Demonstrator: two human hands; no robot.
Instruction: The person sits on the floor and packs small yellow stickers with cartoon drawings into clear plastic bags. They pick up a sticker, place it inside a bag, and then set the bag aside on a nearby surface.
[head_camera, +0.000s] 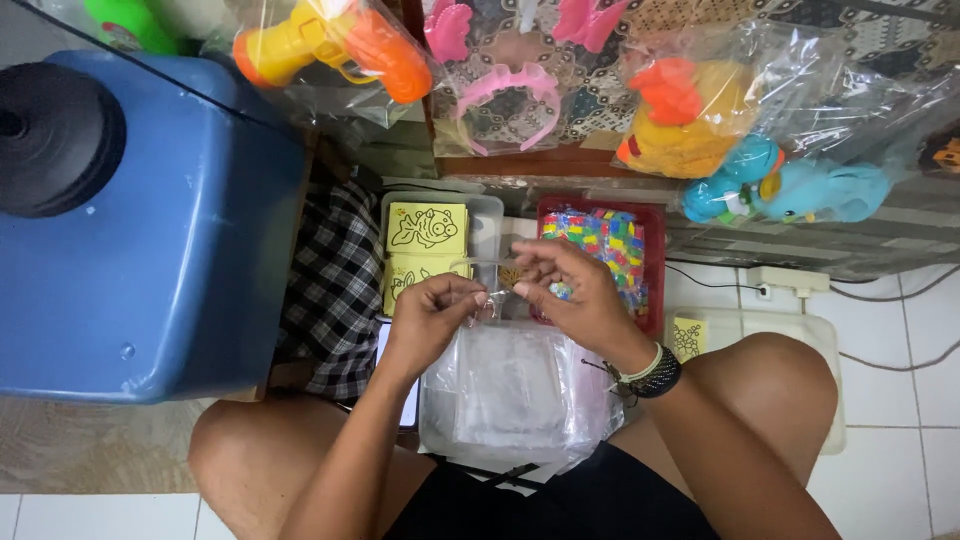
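Pinching a small clear plastic bag (487, 290), left hand (432, 318) and right hand (572, 290) are seen above stacked clear bags (512, 385); yellow picture cards (427, 228) and a red tray (650, 215) of coloured pieces are set just behind.

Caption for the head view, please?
Seated person's left hand and right hand pinch a clear plastic bag above a stack of bags, yellow cards nearby.

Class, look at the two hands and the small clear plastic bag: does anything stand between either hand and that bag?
Nothing visible does. The left hand and right hand both already pinch the small clear plastic bag above the stack of clear bags.
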